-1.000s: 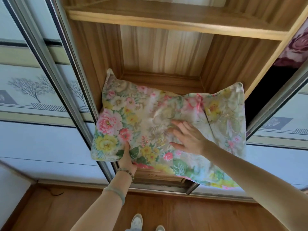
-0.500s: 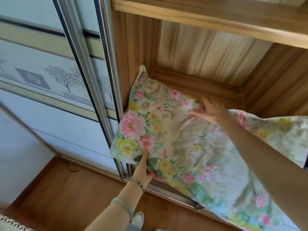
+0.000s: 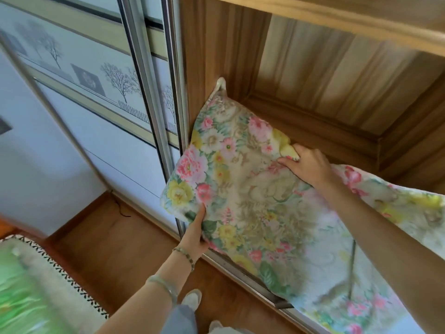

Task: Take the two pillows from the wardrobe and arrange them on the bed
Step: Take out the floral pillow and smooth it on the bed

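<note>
My right hand point(image 3: 310, 165) has slid from the middle of the floral pillow point(image 3: 252, 189) to its far edge, where my fingers point(image 3: 289, 162) now pinch a fold. My left hand point(image 3: 195, 235) still grips the near corner from below. The pillow hangs half out of the wardrobe shelf point(image 3: 337, 138), and the bed point(image 3: 29, 285) has come into view at lower left, so I judge the carry is beginning.

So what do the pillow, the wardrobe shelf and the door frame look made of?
Pillow: soft woven cloth with a floral print, which creases where the right hand grips it. Wardrobe shelf: wood or wood-look laminate with matte streaky grain. Door frame: probably metal, silvery with bright glints.
</note>
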Demonstrator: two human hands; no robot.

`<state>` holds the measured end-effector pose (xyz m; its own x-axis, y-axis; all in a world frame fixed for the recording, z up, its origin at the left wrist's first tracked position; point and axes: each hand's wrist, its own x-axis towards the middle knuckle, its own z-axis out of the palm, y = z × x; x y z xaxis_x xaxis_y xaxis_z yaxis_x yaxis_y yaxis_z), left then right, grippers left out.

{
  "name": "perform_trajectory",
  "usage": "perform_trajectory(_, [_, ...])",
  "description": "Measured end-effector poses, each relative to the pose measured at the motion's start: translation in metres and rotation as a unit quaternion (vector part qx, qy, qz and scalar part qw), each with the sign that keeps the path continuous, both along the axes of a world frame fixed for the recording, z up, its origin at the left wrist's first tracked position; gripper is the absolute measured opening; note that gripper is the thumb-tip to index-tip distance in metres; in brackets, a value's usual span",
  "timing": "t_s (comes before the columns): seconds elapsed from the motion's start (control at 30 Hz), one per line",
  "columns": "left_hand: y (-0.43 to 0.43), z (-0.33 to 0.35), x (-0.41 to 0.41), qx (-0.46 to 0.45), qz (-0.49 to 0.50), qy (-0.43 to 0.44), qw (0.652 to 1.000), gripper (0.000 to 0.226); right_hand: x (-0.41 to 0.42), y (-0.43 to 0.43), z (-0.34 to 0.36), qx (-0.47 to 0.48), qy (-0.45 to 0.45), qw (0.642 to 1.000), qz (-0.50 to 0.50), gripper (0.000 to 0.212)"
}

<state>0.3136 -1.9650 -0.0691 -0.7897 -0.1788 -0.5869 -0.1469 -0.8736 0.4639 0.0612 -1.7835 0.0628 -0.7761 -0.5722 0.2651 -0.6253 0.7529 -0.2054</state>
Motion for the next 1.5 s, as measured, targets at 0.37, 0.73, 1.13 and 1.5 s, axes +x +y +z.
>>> perform_trajectory(0.37, [0.012,-0.002,0.111,-0.072,0.147,-0.057,0.985,0.043,0.088,-0.027,-0.011,-0.061,0.001,0.984,0.168,0.037])
perform_trajectory(0.73, [0.009,-0.023,0.188,-0.053,0.296,-0.144,0.943,0.040,0.148,-0.075,-0.035,-0.098,0.005,0.941,0.325,0.035])
perform_trajectory(1.13, [-0.035,-0.024,0.325,-0.057,0.509,-0.135,0.848,0.025,0.272,-0.261,-0.038,-0.110,-0.051,0.855,0.505,0.034])
perform_trajectory(1.5, [-0.153,-0.036,0.426,-0.046,0.628,-0.140,0.764,0.034,0.384,-0.462,-0.047,-0.070,-0.091,0.786,0.608,0.031])
